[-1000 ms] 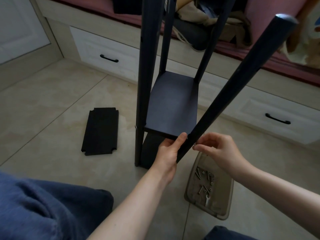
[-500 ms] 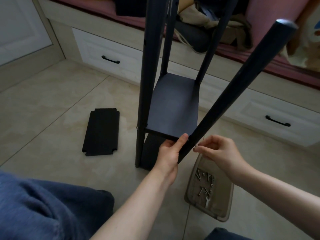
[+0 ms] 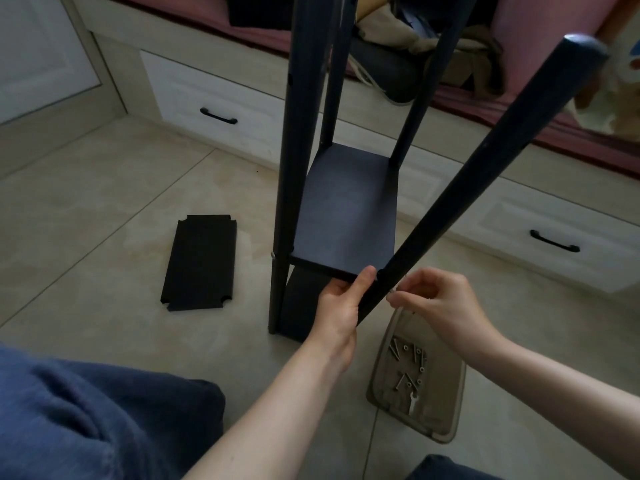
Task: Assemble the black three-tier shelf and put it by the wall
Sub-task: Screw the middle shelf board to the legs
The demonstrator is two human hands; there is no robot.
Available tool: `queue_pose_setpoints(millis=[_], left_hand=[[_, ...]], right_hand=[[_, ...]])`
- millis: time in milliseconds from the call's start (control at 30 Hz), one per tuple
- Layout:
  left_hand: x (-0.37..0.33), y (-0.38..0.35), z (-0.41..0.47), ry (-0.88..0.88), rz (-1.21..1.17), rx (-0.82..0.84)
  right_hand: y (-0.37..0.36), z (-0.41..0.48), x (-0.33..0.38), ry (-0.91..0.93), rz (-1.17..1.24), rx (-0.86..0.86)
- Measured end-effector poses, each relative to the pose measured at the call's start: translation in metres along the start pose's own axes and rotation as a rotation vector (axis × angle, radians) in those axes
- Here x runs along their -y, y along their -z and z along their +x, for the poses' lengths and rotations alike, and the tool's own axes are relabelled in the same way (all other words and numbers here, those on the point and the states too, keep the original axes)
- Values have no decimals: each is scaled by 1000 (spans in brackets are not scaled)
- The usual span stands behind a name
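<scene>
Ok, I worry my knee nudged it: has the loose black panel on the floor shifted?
No. The loose panel keeps the same place and angle against the floor's tile joint.

No legible txt, labels, brand names, nos. or signs anywhere in view.
</scene>
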State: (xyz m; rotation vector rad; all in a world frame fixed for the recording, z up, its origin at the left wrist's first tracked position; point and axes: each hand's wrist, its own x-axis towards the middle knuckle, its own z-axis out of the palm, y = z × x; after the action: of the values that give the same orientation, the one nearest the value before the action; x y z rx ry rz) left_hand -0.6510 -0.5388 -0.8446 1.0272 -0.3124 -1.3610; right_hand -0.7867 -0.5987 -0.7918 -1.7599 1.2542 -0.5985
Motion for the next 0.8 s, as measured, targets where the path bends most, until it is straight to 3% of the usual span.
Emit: queue_pose_setpoints(millis=[467, 800], left_hand=[[-5, 13, -2, -18, 148, 56], [-5, 3, -2, 16, 67, 15]], right_hand=[[-4, -4, 4, 72, -118, 20], [-2, 0, 3, -77, 62, 10]])
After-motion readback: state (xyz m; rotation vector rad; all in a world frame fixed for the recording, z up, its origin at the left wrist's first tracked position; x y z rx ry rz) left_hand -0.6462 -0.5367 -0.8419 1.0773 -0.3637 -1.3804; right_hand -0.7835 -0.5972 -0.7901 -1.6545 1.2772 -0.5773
